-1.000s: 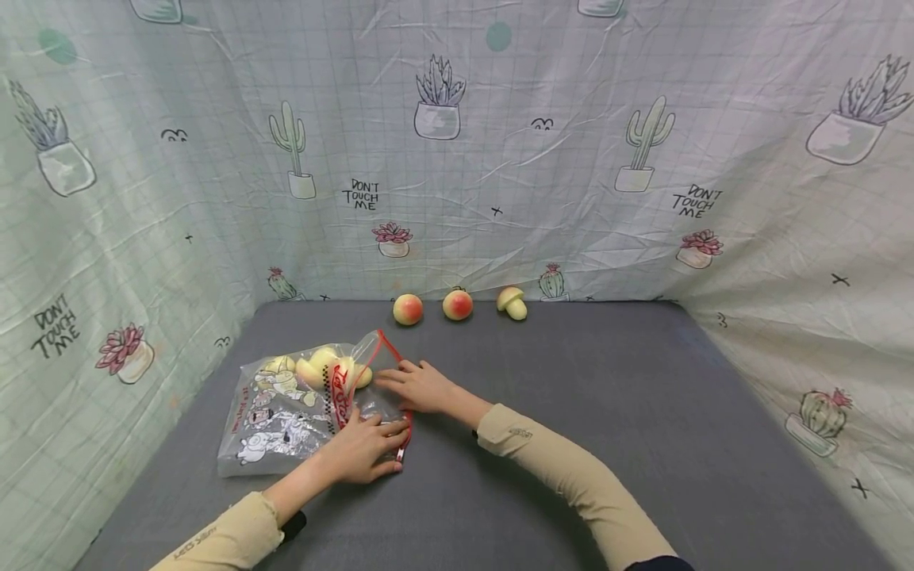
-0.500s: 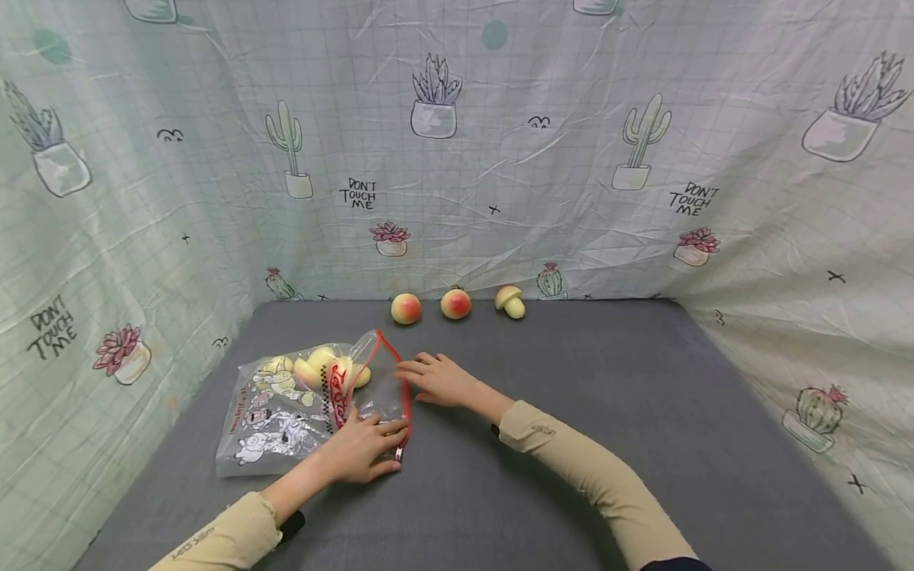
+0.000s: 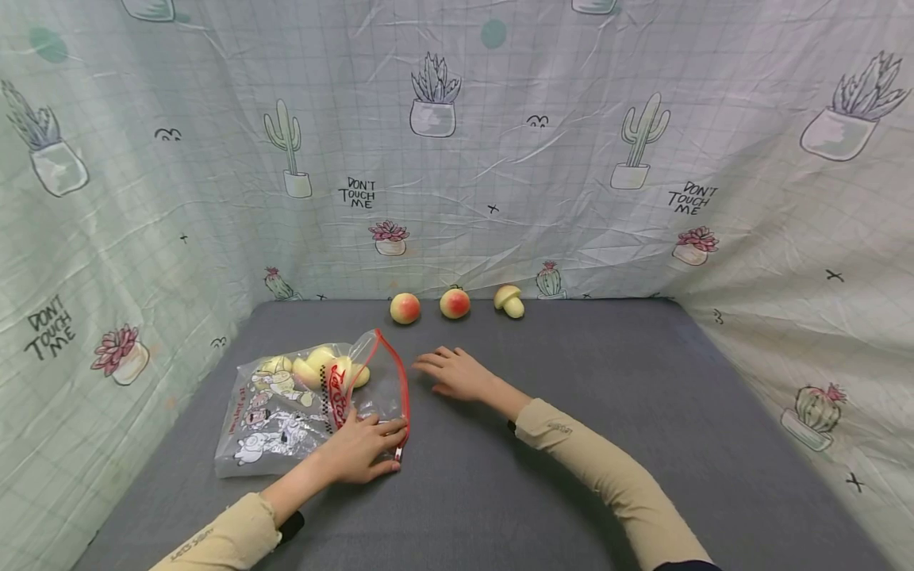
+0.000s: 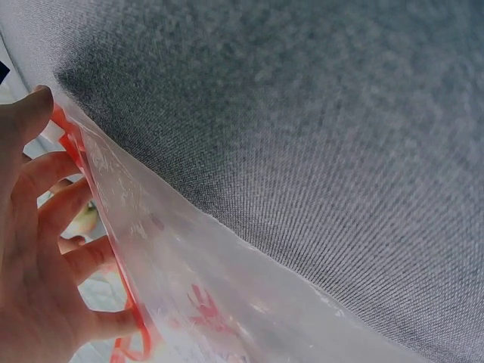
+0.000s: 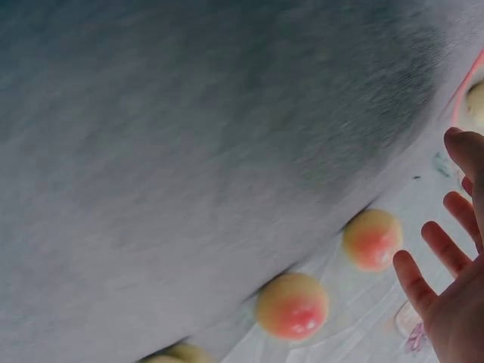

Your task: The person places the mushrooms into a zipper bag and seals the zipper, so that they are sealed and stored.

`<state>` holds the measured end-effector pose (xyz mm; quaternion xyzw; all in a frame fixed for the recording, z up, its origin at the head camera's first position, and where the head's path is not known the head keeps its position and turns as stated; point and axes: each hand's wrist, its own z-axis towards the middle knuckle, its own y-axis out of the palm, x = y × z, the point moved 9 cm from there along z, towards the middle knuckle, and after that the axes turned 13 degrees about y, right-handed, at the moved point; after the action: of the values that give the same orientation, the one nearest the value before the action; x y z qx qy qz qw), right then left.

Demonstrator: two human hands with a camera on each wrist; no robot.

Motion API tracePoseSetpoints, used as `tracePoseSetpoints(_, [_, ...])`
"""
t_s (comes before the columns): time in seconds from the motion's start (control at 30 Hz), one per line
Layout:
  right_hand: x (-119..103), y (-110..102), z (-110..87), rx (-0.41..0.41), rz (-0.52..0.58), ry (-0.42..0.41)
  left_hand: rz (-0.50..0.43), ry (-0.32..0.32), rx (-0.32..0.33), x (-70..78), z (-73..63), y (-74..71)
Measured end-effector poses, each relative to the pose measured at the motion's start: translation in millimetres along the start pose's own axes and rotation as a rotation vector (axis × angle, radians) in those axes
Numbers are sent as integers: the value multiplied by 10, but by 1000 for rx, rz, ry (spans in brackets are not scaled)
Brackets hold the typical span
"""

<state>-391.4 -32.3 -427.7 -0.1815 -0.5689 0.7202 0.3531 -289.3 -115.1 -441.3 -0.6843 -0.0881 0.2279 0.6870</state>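
A grey surface (image 3: 643, 444), walled along its far, left and right edges by a pale cactus-print cloth (image 3: 493, 135), carries a clear, red-edged bag (image 3: 264, 416) towards its left edge, pale yellow pieces (image 3: 323, 366) inside. The left hand (image 3: 362, 448) rests on the bag's mouth, fingers spread. The right hand (image 3: 464, 376), fingers spread, is just beside the bag, touching nothing it could hold. Along the far edge sit two red-and-yellow fruits (image 3: 405, 308) and a mushroom (image 3: 509, 301).

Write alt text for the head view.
A person's left hand rests on a clear bag holding yellowish items; the right hand hovers beside it. Two peach-like fruits and a mushroom sit at the back of the gray table.
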Motion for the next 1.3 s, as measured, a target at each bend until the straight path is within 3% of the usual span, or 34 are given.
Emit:
tracePoseSetpoints(0.17, [213, 77, -19, -52, 16, 75, -5, -4, 8, 5, -1, -13])
tracePoseSetpoints(0.7, [1025, 32, -119, 38, 88, 310, -18, -8, -1, -5, -10, 11])
tracePoseSetpoints(1.0, [1352, 17, -181, 99, 75, 418, -8, -10, -2, 6, -7, -10])
tracePoseSetpoints(1.3, [1658, 40, -234, 73, 109, 586, -15, -20, 7, 19, -8, -23])
